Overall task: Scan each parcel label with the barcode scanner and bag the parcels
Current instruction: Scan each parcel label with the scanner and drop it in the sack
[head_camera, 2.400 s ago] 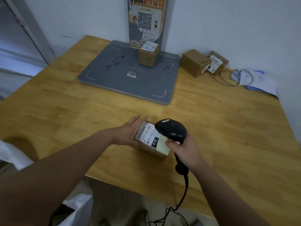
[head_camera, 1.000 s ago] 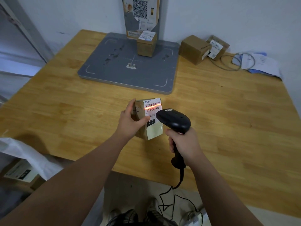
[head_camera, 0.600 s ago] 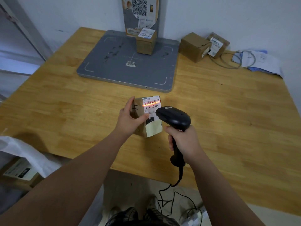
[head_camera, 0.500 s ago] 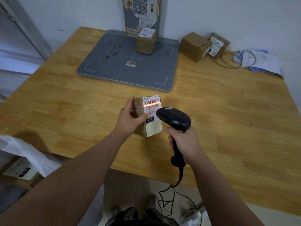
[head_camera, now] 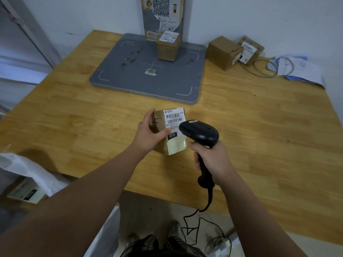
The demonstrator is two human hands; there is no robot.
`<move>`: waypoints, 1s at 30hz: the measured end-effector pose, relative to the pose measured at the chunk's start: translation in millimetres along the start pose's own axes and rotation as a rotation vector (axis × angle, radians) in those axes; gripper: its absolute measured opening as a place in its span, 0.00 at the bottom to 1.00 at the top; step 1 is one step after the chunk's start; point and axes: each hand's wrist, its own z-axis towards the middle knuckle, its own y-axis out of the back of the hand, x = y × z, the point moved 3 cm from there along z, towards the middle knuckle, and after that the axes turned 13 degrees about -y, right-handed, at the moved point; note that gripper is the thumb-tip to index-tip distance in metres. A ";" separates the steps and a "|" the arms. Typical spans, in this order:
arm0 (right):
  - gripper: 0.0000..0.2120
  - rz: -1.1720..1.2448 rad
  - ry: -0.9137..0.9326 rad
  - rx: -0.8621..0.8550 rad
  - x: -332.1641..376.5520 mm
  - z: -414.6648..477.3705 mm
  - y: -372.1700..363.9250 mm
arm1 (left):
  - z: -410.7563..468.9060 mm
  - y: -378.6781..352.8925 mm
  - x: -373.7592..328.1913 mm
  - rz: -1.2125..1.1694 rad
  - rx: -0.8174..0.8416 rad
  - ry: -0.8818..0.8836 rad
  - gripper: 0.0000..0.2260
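Observation:
A small brown parcel (head_camera: 174, 145) stands tilted on the wooden table (head_camera: 259, 138), its white label marked 070-070-A80 facing up toward me. My left hand (head_camera: 148, 133) grips its left side, thumb on the label. My right hand (head_camera: 210, 157) holds the black barcode scanner (head_camera: 199, 133) by its handle, head pointed at the label from the right, a few centimetres away. No red scan line shows on the label. The scanner's cable hangs off the table's front edge.
A grey scale platform (head_camera: 148, 82) at the back carries another parcel (head_camera: 168, 46). Two more parcels (head_camera: 223, 51) (head_camera: 250, 51) sit at the back right by a cable loop and papers (head_camera: 297, 69). A white bag (head_camera: 27, 169) holding a labelled parcel (head_camera: 26, 191) lies lower left.
The red scan line that lay across the label's barcode has gone out. Both hands, the parcel and the scanner have stayed almost still.

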 end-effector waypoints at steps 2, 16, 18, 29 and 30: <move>0.15 -0.033 -0.002 0.002 8.5 -0.3 3.0 | 4.1 3.2 -5.6 0.042 0.020 -0.048 0.39; 0.10 -0.147 -0.030 -0.006 24.9 -5.3 10.6 | 6.6 1.7 -28.0 0.225 0.057 -0.168 0.37; 0.13 -0.134 0.003 -0.030 10.1 -3.1 9.5 | 6.6 2.1 -28.7 0.232 0.060 -0.163 0.37; 0.20 0.107 0.102 -0.069 -38.0 6.1 -0.4 | 6.3 7.2 -26.2 0.181 0.034 -0.108 0.36; 0.20 0.122 0.112 -0.067 -38.6 6.2 -1.1 | 5.9 7.5 -25.7 0.177 0.029 -0.107 0.37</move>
